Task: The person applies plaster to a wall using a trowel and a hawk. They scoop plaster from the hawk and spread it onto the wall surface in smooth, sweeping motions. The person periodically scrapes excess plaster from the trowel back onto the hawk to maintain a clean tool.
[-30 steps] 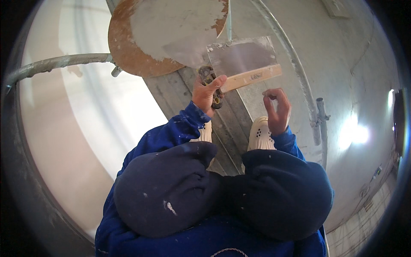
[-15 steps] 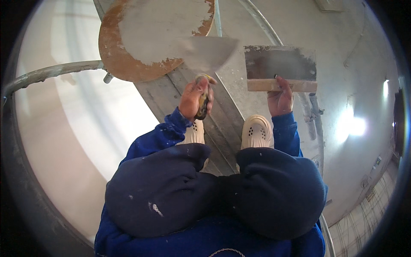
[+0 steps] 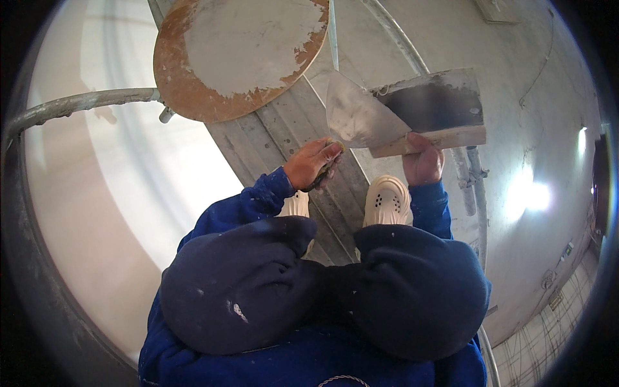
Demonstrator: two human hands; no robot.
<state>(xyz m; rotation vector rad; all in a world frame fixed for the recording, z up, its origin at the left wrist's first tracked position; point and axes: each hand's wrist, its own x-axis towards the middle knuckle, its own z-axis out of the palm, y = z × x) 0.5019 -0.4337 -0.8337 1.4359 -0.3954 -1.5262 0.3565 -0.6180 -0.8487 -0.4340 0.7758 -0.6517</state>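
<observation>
My left hand [image 3: 313, 164] is closed round the handle of a putty knife [image 3: 358, 115] with a broad, fan-shaped metal blade. The blade slants to the right, and its lower corner overlaps the left part of a wide plastering blade [image 3: 438, 106]. That wide blade has a dark, smeared face and a pale wooden back strip. My right hand [image 3: 423, 159] grips it by the strip from below, the thumb lying on the front. Whether the two blades touch I cannot tell for sure.
Ahead on the left lies a round brown board [image 3: 213, 103] with white plaster spread on it. My pale clogs [image 3: 387, 200] stand on a grey metal plank [image 3: 258, 138]. Scaffold tubes [image 3: 90, 103] run at left and right, and a white wall [image 3: 155, 174] curves along the left.
My left hand has turned the putty knife to the right, bringing its blade over to the wide blade. The wide blade now tilts, its right end higher.
</observation>
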